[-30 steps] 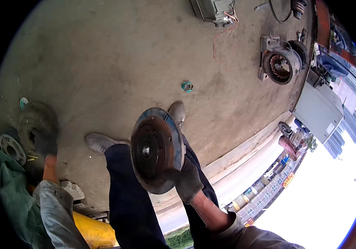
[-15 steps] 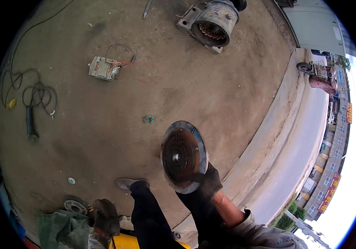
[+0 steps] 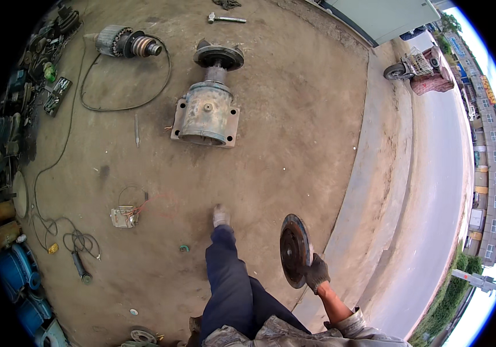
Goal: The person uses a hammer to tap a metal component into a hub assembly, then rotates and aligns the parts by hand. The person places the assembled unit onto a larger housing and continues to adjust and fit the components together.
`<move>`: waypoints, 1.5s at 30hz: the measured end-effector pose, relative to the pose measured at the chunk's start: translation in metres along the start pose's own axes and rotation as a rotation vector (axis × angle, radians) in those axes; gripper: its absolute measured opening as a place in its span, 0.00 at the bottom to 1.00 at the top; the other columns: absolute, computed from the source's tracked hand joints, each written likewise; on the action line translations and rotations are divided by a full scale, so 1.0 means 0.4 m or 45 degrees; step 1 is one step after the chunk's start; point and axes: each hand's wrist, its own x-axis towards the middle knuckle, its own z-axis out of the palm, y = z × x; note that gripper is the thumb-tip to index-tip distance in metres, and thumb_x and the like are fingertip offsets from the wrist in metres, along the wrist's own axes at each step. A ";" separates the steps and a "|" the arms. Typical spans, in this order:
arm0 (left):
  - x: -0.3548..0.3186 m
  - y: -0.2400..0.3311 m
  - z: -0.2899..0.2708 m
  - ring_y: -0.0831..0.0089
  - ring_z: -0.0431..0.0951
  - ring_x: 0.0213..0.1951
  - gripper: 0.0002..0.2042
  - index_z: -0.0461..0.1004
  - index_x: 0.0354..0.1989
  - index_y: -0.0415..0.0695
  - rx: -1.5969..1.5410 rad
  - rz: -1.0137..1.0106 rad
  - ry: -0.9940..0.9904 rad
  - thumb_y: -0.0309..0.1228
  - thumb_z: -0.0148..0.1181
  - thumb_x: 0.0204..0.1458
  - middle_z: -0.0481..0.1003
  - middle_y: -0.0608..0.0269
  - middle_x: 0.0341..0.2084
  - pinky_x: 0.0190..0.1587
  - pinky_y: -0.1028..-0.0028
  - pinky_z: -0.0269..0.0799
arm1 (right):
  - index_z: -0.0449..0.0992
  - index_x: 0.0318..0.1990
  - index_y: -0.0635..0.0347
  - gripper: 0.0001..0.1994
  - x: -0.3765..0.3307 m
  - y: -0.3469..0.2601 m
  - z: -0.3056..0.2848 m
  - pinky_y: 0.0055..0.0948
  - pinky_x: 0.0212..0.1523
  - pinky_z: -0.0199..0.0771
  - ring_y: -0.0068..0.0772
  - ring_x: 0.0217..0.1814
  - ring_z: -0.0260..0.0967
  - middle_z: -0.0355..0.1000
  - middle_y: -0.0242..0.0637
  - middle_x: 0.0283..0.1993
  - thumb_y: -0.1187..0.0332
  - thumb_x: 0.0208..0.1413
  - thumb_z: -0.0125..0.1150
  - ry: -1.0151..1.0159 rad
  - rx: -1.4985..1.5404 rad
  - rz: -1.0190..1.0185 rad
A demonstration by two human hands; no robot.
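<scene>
My right hand (image 3: 318, 274), in a dark work glove, grips the lower right rim of a round, dark metal motor end cover (image 3: 290, 243). The cover hangs in the air at my right side, tilted nearly on edge. Its hollow face and raised centre ring show, and the fingers are partly hidden behind the rim. My left hand (image 3: 194, 325), also gloved, is low beside my left thigh. Only a small part of it shows, so its fingers cannot be made out.
Ahead stands a motor housing (image 3: 204, 115) with a flanged disc (image 3: 219, 57) beyond it. A wound rotor (image 3: 123, 43), cable, hammer (image 3: 225, 19), grinder (image 3: 80, 267) and small wired box (image 3: 125, 217) lie on the ground. Parts line the left; a kerb (image 3: 349, 196) and road run right.
I have stepped forward, one foot now ahead, and the view takes in more ground. The end cover has swung outward to my right, still gripped. My left hand has mostly gone behind my leg.
</scene>
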 end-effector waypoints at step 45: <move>1.217 1.828 -0.412 0.43 0.80 0.57 0.45 0.51 0.77 0.33 -0.261 0.252 0.831 0.46 0.66 0.58 0.79 0.37 0.56 0.60 0.56 0.74 | 0.82 0.47 0.59 0.13 1.678 -0.755 -0.558 0.43 0.43 0.79 0.52 0.41 0.80 0.79 0.48 0.41 0.73 0.54 0.62 0.234 -0.340 -1.129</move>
